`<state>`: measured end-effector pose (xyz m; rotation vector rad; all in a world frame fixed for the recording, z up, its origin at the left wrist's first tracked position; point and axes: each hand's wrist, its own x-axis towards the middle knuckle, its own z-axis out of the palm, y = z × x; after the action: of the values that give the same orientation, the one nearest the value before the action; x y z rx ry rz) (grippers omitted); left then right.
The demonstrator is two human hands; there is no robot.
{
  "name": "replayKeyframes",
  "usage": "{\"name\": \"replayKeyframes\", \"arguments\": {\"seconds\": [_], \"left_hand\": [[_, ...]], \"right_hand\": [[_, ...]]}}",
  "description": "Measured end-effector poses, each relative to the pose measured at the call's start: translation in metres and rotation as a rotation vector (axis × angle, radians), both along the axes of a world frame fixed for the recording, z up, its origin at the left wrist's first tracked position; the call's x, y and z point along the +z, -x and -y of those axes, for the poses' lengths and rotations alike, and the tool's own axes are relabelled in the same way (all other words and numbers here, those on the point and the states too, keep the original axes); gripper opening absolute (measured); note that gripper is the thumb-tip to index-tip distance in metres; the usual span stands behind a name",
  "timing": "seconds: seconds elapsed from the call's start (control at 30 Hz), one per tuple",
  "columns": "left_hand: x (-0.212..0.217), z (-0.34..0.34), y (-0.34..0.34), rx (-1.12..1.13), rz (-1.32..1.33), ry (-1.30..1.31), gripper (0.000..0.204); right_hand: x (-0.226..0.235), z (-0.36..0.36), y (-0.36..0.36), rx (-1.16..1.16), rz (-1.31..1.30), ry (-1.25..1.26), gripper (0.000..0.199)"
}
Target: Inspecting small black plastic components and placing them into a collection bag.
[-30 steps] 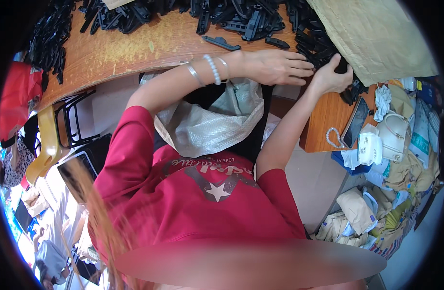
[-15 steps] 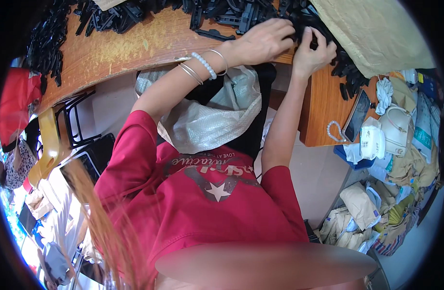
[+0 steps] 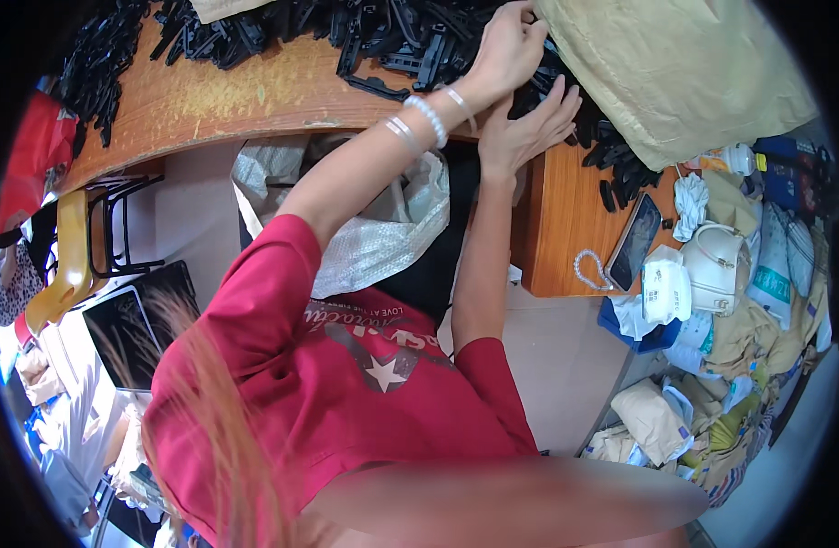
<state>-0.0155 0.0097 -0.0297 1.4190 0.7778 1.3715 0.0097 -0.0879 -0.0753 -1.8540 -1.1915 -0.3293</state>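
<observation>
My left hand (image 3: 509,53), with a beaded bracelet and bangles at its wrist, reaches over the black plastic parts (image 3: 410,46) heaped at the desk's far side. Its fingers are curled beside the edge of a brown paper bag (image 3: 666,78); whatever they may hold is hidden. Just nearer to me, my right hand (image 3: 529,135) is open, its fingers stretched out over the right end of the heap. No part shows in its grasp. Between my arms, a white woven sack (image 3: 374,242) hangs open at my lap.
More black parts (image 3: 95,68) lie at the far left of the wooden desk (image 3: 219,96). At right are a phone (image 3: 635,242), a beaded string (image 3: 588,269), a tissue pack (image 3: 666,288) and a white handbag (image 3: 716,265). Crumpled paper packaging (image 3: 652,420) is piled below.
My left hand has moved right and farther over the heap. My right hand has drawn nearer to me, its fingers changing from curled to stretched out. The whole view has shifted slightly.
</observation>
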Motion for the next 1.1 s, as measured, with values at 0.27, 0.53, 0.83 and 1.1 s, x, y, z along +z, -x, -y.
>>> {"name": "replayKeyframes", "arguments": {"seconds": [0.27,0.53,0.83,1.1], "left_hand": [[0.025,-0.035,-0.021,-0.393,0.579,0.920,0.024],[0.041,-0.025,-0.033,0.013,0.470,0.817,0.018],[0.051,-0.059,0.001,-0.393,0.162,0.791,0.025],[0.061,-0.056,0.007,-0.650,0.318,0.855,0.014]], "right_hand": [[0.002,-0.014,-0.006,-0.091,0.109,0.121,0.106],[0.008,-0.020,-0.013,-0.106,0.202,0.176,0.093],[0.021,-0.039,-0.006,-0.178,0.056,0.197,0.090],[0.010,-0.062,-0.012,-0.287,0.113,0.399,0.062]]}}
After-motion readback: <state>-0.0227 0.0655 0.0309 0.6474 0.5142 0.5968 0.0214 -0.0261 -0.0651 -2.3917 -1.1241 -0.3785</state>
